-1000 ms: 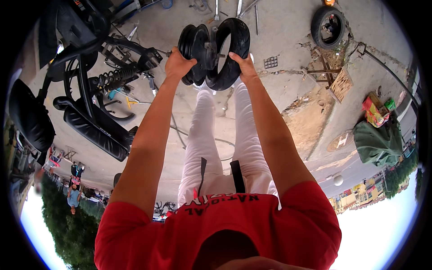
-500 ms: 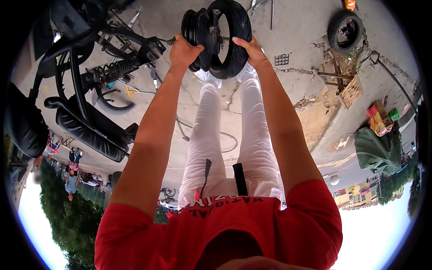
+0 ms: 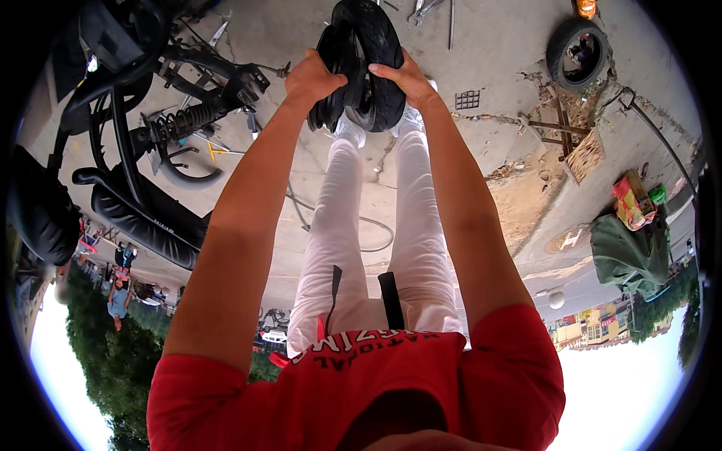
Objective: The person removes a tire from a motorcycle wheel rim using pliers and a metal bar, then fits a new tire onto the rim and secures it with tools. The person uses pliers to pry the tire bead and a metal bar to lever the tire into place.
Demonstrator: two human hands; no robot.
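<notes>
A black wheel rim (image 3: 324, 107) is held upright in front of my feet, my left hand (image 3: 311, 78) closed around its outer side with the thumb pointing inward. Against its right side stands a black rubber tyre (image 3: 382, 46), tilted toward the rim. My right hand (image 3: 410, 81) is closed on the tyre's right side, its thumb reaching over into the opening. The rim and tyre overlap in the middle, so I cannot tell how far one sits inside the other. The hidden fingers of both hands are behind these parts.
At left stands a partly stripped scooter (image 3: 124, 128) with its shock spring (image 3: 183, 122) exposed. Pliers (image 3: 423, 10) and a thin rod (image 3: 452, 26) lie on the ground beyond. Another tyre (image 3: 576, 54), a broken wooden frame (image 3: 560, 129) and a green cover (image 3: 630, 252) are at right.
The tyre and rim have come closer together and turned, narrowing the gap between them. Both hands have drawn nearer each other, the right one moving left.
</notes>
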